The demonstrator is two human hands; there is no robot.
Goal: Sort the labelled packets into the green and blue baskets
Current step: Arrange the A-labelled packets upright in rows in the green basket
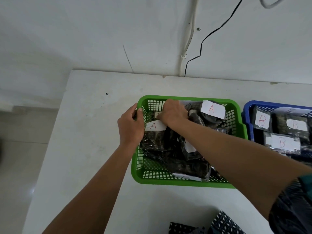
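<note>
The table (87,149) fills the lower left and middle of the frame, white and scuffed, with a wall behind it along the top. Left of centre, the left hand (130,127) grips the left rim of the green basket (185,182), thumb curled over the edge. Just right of it, inside the basket's far left corner, the right hand (173,114) is curled down on a dark packet (156,115); how firmly it holds cannot be told. The basket sits at centre, full of dark packets with white "A" labels: one A packet (154,137) lies by the left wall, another (211,114) leans near the far right corner. At the right edge, just beside it, the blue basket (248,107) holds B packets (282,142). A black cable (200,48) hangs down the wall.
</note>
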